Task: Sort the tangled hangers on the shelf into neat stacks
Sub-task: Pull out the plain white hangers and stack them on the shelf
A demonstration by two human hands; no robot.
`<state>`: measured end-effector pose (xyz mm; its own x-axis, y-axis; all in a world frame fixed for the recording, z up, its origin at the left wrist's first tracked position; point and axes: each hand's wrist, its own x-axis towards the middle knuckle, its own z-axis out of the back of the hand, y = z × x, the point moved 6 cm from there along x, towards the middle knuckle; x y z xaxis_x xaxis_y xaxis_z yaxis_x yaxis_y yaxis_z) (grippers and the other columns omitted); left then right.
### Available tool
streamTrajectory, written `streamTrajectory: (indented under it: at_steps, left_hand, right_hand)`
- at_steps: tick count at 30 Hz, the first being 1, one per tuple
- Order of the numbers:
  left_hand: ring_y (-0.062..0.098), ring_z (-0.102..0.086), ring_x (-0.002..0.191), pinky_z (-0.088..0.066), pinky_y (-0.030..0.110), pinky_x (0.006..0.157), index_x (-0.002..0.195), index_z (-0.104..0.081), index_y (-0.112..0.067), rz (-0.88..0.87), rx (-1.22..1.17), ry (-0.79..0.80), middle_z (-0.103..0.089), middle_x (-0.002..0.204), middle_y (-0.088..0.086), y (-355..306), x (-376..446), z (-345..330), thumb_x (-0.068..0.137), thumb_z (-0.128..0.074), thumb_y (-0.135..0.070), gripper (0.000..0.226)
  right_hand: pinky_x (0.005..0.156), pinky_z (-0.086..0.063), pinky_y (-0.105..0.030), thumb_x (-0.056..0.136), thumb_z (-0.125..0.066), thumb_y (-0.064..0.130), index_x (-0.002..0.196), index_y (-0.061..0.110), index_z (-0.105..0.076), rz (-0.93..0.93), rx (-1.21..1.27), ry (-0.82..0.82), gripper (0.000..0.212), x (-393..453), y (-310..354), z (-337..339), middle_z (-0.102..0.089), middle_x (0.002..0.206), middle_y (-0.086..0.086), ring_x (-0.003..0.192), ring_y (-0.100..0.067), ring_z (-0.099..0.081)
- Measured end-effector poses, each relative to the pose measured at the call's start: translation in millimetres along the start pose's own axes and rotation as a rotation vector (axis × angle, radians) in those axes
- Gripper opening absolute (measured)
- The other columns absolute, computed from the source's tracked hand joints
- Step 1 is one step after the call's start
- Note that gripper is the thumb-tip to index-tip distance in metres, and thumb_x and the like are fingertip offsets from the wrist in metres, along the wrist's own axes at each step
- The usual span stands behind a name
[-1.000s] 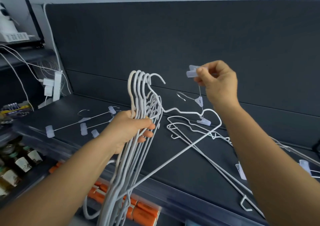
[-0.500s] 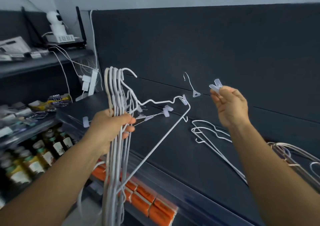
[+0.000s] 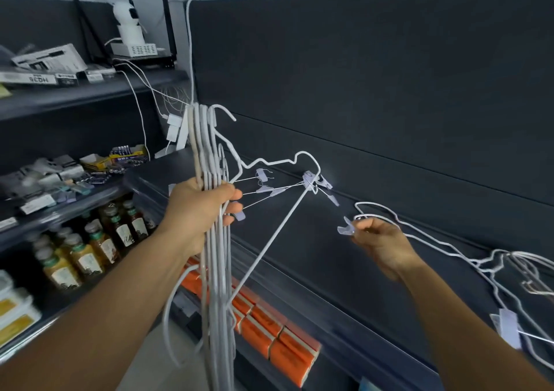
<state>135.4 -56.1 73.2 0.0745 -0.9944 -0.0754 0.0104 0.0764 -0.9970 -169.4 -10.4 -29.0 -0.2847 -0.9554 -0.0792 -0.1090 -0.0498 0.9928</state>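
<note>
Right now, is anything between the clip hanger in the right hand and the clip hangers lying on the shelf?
The right hand pinches a clip hanger by its clip. One white hanger sticks out sideways from the bundle in the left hand, crossing in front of the clip hangers on the shelf.

Left hand [image 3: 199, 211]: bare; no glove, ring or bracelet visible.
Right hand [image 3: 382, 245]: bare; no glove or ring visible; outline slightly blurred.
Left forearm [image 3: 99, 306]: uncovered from the wrist to the lower picture edge; no sleeve or cuff in view.
Right forearm [image 3: 467, 327]: uncovered from the wrist to the lower right corner; no sleeve in view.
Wrists: no watch, band or strap on either.
Rest of body: outside the head view.
</note>
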Motion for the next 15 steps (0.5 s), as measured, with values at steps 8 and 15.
streamTrajectory:
  at_steps: [8, 15]
  left_hand:
    - [0.003, -0.063, 0.045, -0.05, 0.016, 0.044, 0.08, -0.062, -0.01, -0.063, 0.021, -0.017, -0.068, 0.073, 0.004, -3, -5, 11, 0.09, -0.059, -0.01, 0.01]
    - [0.011, -0.067, 0.06, -0.05, 0.018, 0.043, 0.085, -0.062, -0.013, -0.085, 0.076, -0.056, -0.071, 0.079, 0.003, -2, -4, 26, 0.089, -0.061, -0.012, 0.004]
  right_hand:
    - [0.081, -0.039, -0.019, 0.089, -0.056, -0.001, 0.079, 0.013, -0.056, -0.029, -0.244, -0.135, 0.017, 1, -18, 18, -0.074, 0.071, 0.01, 0.085, -0.003, -0.059]
    - [0.081, -0.039, -0.022, 0.088, -0.055, -0.001, 0.071, 0.017, -0.057, -0.053, -0.138, -0.263, 0.025, 5, -26, 18, -0.072, 0.065, 0.013, 0.082, -0.009, -0.057]
